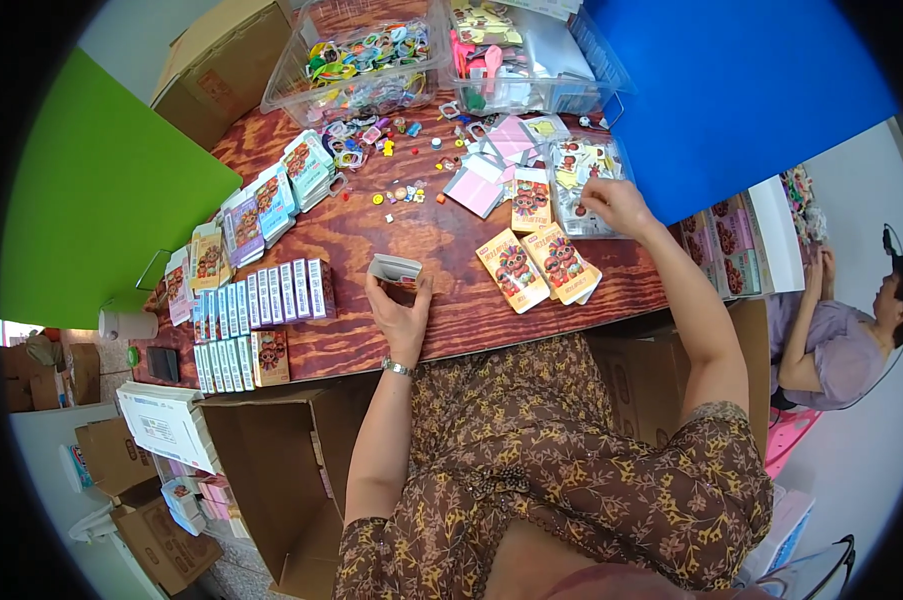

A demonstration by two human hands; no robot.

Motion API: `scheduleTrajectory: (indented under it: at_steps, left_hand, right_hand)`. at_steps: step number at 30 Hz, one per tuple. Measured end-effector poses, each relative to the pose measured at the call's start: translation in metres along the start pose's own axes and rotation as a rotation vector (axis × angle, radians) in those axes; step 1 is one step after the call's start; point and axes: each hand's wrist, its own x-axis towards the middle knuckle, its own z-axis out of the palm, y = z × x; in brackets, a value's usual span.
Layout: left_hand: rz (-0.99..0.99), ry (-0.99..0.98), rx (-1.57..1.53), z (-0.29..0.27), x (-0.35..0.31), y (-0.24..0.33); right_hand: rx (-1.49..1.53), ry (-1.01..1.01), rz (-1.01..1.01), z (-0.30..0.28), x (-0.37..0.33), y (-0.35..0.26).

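My left hand (pixel 401 318), a metal watch at its wrist, grips a small carton (pixel 395 266) upright near the table's front edge. Its pale top faces up, and the fingers cover most of its sides. To the right, my right hand (pixel 619 206) is over a clear plastic tray (pixel 605 228) of small printed pieces. The fingers are pinched together, and whatever they hold is too small to make out. Beside that tray lie flat orange cartons (pixel 512 272) with a red cartoon figure. Pink and white cards (pixel 477 188) are piled just behind them.
Clear bins (pixel 361 100) of colourful trinkets stand at the back. Small charms (pixel 403 194) are scattered mid-table. Rows of small boxes (pixel 289 292) and fanned flat cartons (pixel 243 230) fill the left. Green (pixel 101 190) and blue (pixel 741 90) panels flank the table. A co-worker (pixel 841 340) sits at right.
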Motion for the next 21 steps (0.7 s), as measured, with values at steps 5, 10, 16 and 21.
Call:
scheduleTrajectory:
  at_steps: [5,10,16,21]
  left_hand:
    - [0.012,0.063,0.009,-0.003,0.001,0.002]
    - [-0.086,0.109,-0.056,0.010,0.000,0.004]
    - [0.055,0.147,0.099,0.010,0.004,0.017]
    - [0.085,0.163,0.150,0.008,0.002,0.016]
  right_hand:
    - [0.357,0.081,0.103,-0.017,0.005,-0.023]
    - [0.611,-0.030,-0.059,-0.019,0.018,-0.106]
    - [0.507,-0.110,-0.369,0.001,0.032,-0.225]
    - [0.064,0.193,-0.559,0.051,0.046,-0.252]
